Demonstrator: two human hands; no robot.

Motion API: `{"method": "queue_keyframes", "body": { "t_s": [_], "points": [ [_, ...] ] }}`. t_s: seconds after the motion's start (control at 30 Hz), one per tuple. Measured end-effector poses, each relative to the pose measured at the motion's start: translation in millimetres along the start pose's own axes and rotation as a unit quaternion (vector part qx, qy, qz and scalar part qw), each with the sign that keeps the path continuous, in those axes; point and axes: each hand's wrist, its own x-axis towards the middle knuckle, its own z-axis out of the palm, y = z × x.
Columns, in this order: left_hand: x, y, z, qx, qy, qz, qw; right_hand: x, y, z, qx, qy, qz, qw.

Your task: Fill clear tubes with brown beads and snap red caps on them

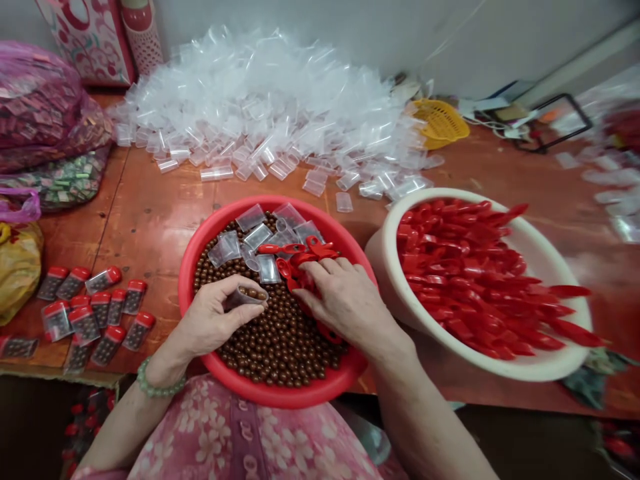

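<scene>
From where I stand, the left hand (216, 320) is over the left part of the round red plastic basin (295, 399), its fingers closed around a small clear flattened plastic tube (234, 300). The tube leans with its open mouth toward the middle of the basin, and a few brown balls show inside (shiny little things, like beads of chocolate).

The right hand (347, 300) is over the basin's right part, fingers (314, 270) bent and partly spread, touching a cluster of glossy red plastic pieces (320, 250); whether they pinch one, I cannot tell, as the hand hides it. Under both hands lies a bed of round brown balls (280, 353), with empty clear plastic cases (257, 237) on top toward the basin's far side.

Right of the basin sits a cream plastic tub (520, 370) heaped with red spoon-shaped parts (465, 267). Left of it, red-capped filled cases (85, 323) are scattered on the reddish-brown wooden bench (150, 227). Beyond it spreads a big pile of clear plastic sleeves (280, 100), with a yellow perforated basket (440, 123) beyond and to the right.
</scene>
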Motion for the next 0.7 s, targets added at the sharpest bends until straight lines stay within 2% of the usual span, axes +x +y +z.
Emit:
{"method": "queue_keyframes", "body": {
  "t_s": [0.1,0.17,0.23,0.3,0.4,0.47,0.53,0.7],
  "points": [
    [0,-2,0.8,-0.021,0.013,-0.001,1.0,-2,-1,4,0.03,0.032,0.033,0.998],
    [-1,-2,1.3,-0.041,0.007,-0.007,0.999,-5,0,5,0.107,0.079,0.066,0.989],
    [-1,-2,2.4,-0.059,0.005,-0.015,0.998,-9,-1,3,0.234,0.131,0.101,0.958],
    [-2,-2,4.4,-0.069,0.011,-0.02,0.997,-11,-5,0,0.391,0.148,0.119,0.901],
    [-3,-2,8.7,-0.085,0.018,-0.018,0.996,-10,-19,-3,0.58,0.082,0.089,0.806],
    [-4,-3,11.5,-0.104,0.02,-0.019,0.994,-8,-30,-2,0.64,0.022,0.051,0.766],
    [-5,-4,13.2,-0.11,0.032,-0.02,0.993,-5,-37,1,0.66,-0.013,0.029,0.751],
    [-4,-4,14.2,-0.089,0.089,-0.024,0.992,-5,-41,10,0.665,-0.033,0.006,0.746]
  ]
}}
